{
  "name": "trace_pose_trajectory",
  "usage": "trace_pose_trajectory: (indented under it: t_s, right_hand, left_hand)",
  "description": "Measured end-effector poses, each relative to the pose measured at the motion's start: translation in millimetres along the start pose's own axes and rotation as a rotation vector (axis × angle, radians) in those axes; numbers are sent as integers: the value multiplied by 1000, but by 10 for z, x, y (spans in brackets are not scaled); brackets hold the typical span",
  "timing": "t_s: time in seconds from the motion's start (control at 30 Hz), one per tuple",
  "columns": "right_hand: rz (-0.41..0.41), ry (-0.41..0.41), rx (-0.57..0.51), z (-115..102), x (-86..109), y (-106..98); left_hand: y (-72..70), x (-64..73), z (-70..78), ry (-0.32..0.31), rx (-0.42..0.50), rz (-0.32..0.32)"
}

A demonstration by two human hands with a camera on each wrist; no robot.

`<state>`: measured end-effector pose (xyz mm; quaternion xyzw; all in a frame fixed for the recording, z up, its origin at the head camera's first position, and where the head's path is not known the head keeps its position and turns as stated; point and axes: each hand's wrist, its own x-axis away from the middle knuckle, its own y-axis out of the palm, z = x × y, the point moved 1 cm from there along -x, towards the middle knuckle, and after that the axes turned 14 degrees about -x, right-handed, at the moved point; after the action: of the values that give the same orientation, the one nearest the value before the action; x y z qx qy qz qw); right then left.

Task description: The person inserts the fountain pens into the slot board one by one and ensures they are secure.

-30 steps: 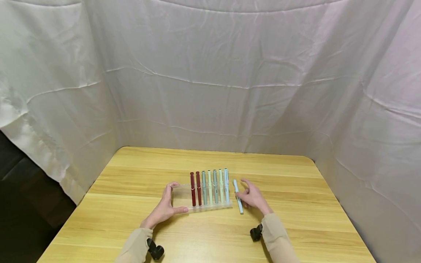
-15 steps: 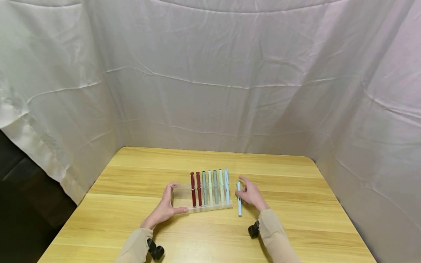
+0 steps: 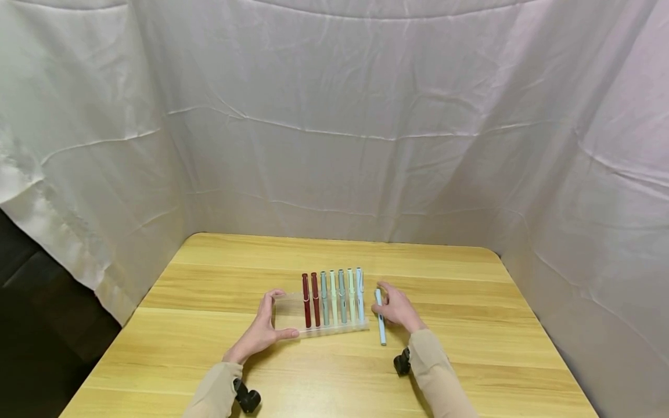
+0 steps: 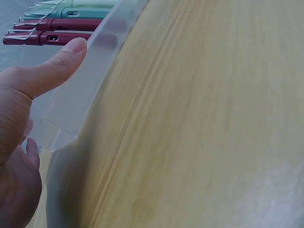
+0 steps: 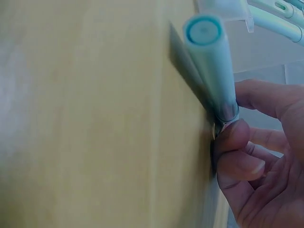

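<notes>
My left hand (image 3: 263, 329) grips the left end of a clear plastic pen stand (image 3: 334, 331), thumb along its front ledge and fingers behind. In it lean two dark red pens (image 3: 306, 302), then grey-green pens (image 3: 325, 299) alternating with pale green pens (image 3: 351, 296), and a light blue pen (image 3: 360, 295) at the right end. Just right of the stand, my right hand (image 3: 399, 307) pinches another light blue pen (image 3: 382, 332) between thumb and fingers. The right wrist view shows this pen's end (image 5: 204, 32) toward the camera, with its shadow on the table beside it.
The stand is on a wood-grain table (image 3: 334, 383). Pale grey cloth (image 3: 334, 145) hangs behind and at both sides. Black wrist cameras (image 3: 247, 397) sit at both cuffs. The left part of the stand (image 4: 76, 102) holds no pens.
The pen in my right hand has swung to a straighter angle and shifted slightly right and nearer the front. My right hand has edged slightly left; the left hand and stand stay put.
</notes>
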<state>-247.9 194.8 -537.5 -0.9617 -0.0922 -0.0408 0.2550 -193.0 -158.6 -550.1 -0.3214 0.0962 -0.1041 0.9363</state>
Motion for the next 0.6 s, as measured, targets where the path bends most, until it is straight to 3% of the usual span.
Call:
trace_pose_trajectory:
  t_s: [0.6]
  right_hand:
    - [34, -14, -3, -10, 24, 2]
  left_hand:
    - [-12, 1, 0, 2, -8, -10]
